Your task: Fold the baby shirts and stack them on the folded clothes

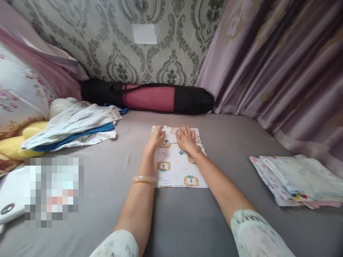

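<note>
A white cloth [175, 171] printed with yellow lion-like faces and green leaves lies flat on the grey bed sheet in front of me. Its far end is folded over toward me in a band. At the far left corner of that fold, my left hand [157, 136] has its fingers curled in on the fabric; the fingertips are partly hidden. My right hand [186, 139] rests flat on the folded band with its fingers spread. A pale bangle [144, 179] circles my left forearm.
A stack of folded cloths [300, 180] sits at the right. Loose clothes [80, 123] are heaped at the left, beside a yellow plush [16, 144] and a white device [13, 192], partly pixelated. A long black and pink bag [150, 98] lies along the wall; curtains [254, 64] hang right.
</note>
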`<state>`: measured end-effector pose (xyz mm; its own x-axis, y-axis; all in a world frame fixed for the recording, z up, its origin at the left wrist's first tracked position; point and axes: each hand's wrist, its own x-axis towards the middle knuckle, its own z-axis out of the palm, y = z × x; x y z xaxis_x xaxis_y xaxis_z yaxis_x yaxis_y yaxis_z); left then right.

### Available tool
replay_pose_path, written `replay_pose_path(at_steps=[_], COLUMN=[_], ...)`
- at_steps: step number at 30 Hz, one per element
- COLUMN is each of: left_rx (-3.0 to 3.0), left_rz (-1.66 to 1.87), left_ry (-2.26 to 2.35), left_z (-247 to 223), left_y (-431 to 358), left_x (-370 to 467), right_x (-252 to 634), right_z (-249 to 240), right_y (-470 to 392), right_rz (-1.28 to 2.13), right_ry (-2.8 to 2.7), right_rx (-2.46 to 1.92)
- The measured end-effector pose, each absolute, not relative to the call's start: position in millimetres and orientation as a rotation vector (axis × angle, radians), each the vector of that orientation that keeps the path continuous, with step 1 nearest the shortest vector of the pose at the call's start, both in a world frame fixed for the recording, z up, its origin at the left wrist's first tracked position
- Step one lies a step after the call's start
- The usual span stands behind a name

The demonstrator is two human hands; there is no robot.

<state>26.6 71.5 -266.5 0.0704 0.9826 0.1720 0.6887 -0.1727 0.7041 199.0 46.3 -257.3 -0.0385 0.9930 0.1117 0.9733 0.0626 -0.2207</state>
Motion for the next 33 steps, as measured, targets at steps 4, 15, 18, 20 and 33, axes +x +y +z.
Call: replay_pose_path(at_steps=[4,15,18,20,33], left_rx=[2.192,2.391,2.423,2.472,2.859], left_rz=[0.599,0.437,0.405,0.38,0.484], left_ry=[1.728,1.884,1.842,1.793,1.167], left_z=[-273,-278,-278,-279,-267], left_y=[62,46,45,41,-48], left_x=[39,44,40,35,-30], right_x=[206,227,247,262,318], right_z=[-270,-263,-261,-261,-256], right_y=[42,17,-7,-26,-138], right_rz=[0.09,0.181,0.21,0.225,0.269], right_ry=[-2.106,-2.261,-2.344,-2.398,-2.525], right_rx=[-2.025,-1.859,-1.815,-1.777,-1.458])
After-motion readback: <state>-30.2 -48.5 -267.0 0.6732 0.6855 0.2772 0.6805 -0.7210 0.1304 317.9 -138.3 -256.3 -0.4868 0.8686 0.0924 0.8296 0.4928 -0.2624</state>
